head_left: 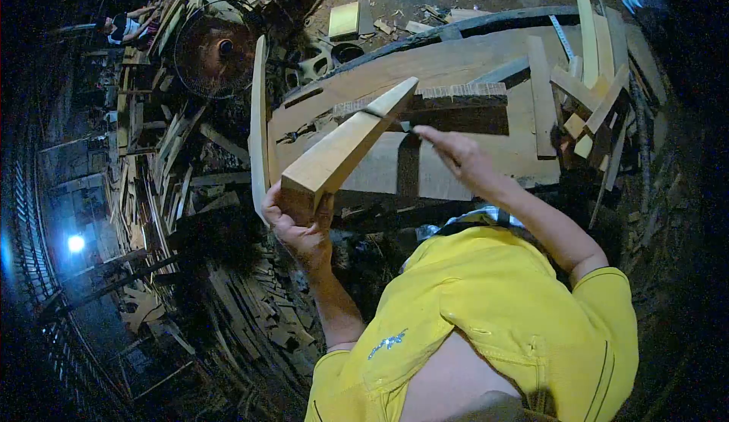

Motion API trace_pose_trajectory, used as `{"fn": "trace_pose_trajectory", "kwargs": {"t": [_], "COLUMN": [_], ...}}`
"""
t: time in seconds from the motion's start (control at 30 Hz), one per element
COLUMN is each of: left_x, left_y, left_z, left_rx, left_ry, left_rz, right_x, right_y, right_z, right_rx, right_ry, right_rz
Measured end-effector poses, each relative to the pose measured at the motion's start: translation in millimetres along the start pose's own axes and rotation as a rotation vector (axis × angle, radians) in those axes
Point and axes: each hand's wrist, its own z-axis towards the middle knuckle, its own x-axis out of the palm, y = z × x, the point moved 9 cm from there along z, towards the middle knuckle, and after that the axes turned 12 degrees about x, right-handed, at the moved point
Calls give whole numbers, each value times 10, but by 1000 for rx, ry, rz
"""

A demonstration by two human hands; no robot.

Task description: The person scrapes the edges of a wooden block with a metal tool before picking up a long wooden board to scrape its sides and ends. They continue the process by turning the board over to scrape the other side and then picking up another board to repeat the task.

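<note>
Fingers (pixel 292 221) grip wood block (pixel 345 148) above bench (pixel 456 65) strewn with offcuts (pixel 588 110).

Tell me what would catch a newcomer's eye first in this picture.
First, the pale wooden block at centre, held from below by the left hand and angled toward the workbench. Beside it, the right hand holds a thin dark tool against the block. The bright yellow shirt fills the lower right, with heaps of wood scraps at left.
</note>
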Motion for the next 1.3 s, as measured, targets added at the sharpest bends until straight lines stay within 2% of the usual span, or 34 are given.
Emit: {"fn": "trace_pose_trajectory", "kwargs": {"t": [0.07, 0.2, 0.23, 0.3, 0.33, 0.4, 0.47, 0.53, 0.6, 0.67, 0.73, 0.77, 0.83, 0.9, 0.97, 1.0, 1.03, 1.07, 1.13, 1.17, 1.3], "left_x": [-24, -18, -34, -66, -57, -70, 5, 11, 29, -37, -34, -35, -7, -6, -9, -13, -45, -36, -33, -8, -30], "left_y": [250, 334, 348, 403, 412, 380, 462, 343, 344, 449, 428, 395, 500, 442, 405, 421, 277, 266, 350, 304, 434], "left_z": [-106, -158, -154, -166, -168, -99, -177, -167, -149, -177, -161, -147, -258, -251, -288, -312, -123, -157, -295, -239, -374], "left_rx": [-227, -265, -304, -342, -287, -221, -521, -516, -494, -439, -378, -317, -379, -428, -474, -519, -174, -168, -394, -367, -364], "left_ry": [-112, -176, -175, -186, -171, -160, -195, -178, -171, -166, -159, -152, -144, -115, -139, -157, 58, 56, -112, -131, -121], "left_rz": [-245, -354, -321, -289, -343, -396, -629, -646, -667, -475, -468, -462, -468, -419, -382, -356, 137, 133, -271, -349, -239], "right_x": [45, 23, 59, 147, 163, 128, 14, 35, 47, 64, 46, -29, -111, -130, -163, -213, -176, -122, -40, -25, -60], "right_y": [-450, -112, -234, -959, -1223, -1932, -1667, -1599, -1529, -1492, -1393, -1227, -828, -152, 502, 692, 887, 985, 877, 836, 768], "right_z": [66, 60, 76, 144, 151, 96, 133, 33, 46, -8, -70, -69, -54, -33, -118, -136, -167, -199, -205, -209, -241], "right_rx": [227, 133, 132, 346, 340, 701, 698, 705, 518, 527, 538, 489, 428, 223, 70, 67, 24, -17, -39, -61, -43], "right_ry": [51, 102, 102, 80, 80, 90, 90, 94, -35, -26, -15, -51, -76, 3, 120, 118, 196, 271, 227, 191, 188], "right_rz": [-82, -129, -131, -226, -227, -264, -237, -212, -160, -111, -63, -58, -40, 120, 154, 154, 83, 11, 12, 14, 6]}}
